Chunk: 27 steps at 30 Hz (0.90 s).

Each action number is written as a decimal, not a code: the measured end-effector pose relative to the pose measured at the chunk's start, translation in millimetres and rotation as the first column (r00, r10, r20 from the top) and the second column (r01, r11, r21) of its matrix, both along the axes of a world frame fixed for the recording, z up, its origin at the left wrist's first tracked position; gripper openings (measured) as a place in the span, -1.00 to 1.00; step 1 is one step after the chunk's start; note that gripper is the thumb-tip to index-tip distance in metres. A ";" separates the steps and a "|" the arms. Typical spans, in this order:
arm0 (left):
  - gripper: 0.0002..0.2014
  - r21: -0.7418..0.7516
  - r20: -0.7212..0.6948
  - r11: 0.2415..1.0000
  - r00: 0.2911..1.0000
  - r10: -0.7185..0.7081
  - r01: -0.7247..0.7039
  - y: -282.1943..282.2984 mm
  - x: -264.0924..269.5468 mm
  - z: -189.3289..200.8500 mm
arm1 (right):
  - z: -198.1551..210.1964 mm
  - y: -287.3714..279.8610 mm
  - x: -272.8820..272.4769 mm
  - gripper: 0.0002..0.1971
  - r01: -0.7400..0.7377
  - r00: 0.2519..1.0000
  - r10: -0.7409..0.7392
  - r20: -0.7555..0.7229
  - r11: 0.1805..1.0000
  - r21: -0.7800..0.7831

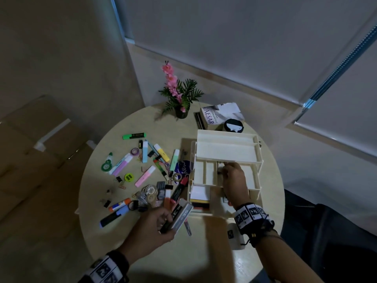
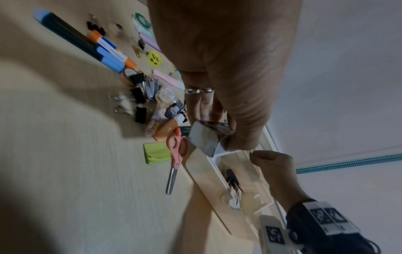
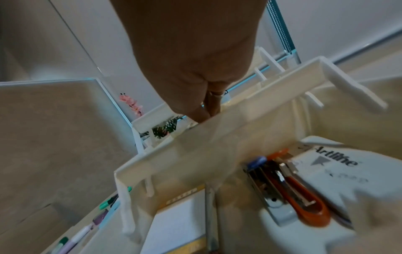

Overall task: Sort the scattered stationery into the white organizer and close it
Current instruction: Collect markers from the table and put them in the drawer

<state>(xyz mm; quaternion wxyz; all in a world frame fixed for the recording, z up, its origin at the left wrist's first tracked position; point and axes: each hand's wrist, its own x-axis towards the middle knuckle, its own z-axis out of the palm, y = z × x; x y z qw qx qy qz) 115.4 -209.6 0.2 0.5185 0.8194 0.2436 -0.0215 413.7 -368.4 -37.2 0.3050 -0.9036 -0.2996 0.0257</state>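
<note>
Head view: left hand [image 1: 152,226] grips grey box [image 1: 180,218], long axis toward 1 o'clock, organizer [image 1: 228,152] there; right hand [image 1: 234,176] inside middle tier, grip unclear.

A round table [image 1: 126,201] with a pale wood-grain top is set in a corner of the room. Plain light-coloured walls [image 1: 61,48] are seen on the left. Behind and to the right, windows are covered by pale roller blinds [image 1: 234,37], and a blue bead chain [image 1: 334,68] hangs at one edge. A beige sill [image 1: 204,72] runs beneath the blinds. Brown cardboard boxes [image 1: 30,160] are stacked on the floor to the left. The light is dim and soft, and faint shadows are cast on the tabletop.
</note>
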 end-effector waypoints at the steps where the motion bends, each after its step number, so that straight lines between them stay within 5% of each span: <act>1: -0.78 -0.001 -0.002 1.000 1.000 -0.013 0.013 -4.6 6.3 -0.9 | -1.2 -1.1 -0.3 -0.82 0.005 1.000 -0.004 -0.013 1.000 0.025; 8: -0.82 0.052 -0.046 0.994 0.995 -0.094 0.097 -40.6 56.4 -6.1 | 21.5 -17.8 8.0 -0.80 -0.045 0.998 0.048 -0.040 0.995 0.086; 13: -0.79 0.096 -0.052 0.995 0.999 -0.001 0.006 -71.3 94.2 -17.1 | 24.3 -65.6 -21.0 -0.88 -0.070 0.997 0.077 -0.031 0.981 0.183; 21: -0.85 0.254 -0.162 0.957 0.969 0.185 -0.140 -103.2 153.1 -24.8 | -1.8 -106.4 -69.8 -0.64 -0.366 0.879 0.363 -0.311 0.929 0.049; 24: -0.84 0.380 -0.210 0.918 0.956 0.203 -0.111 -109.2 164.5 -22.3 | 5.3 -98.4 -75.0 -0.54 -0.328 0.878 0.331 -0.345 0.942 0.069; 27: -0.82 0.437 -0.239 0.895 0.948 0.211 -0.089 -114.7 170.7 -25.4 | -3.5 -92.4 -72.4 -0.67 -0.281 0.896 0.280 -0.343 0.958 0.048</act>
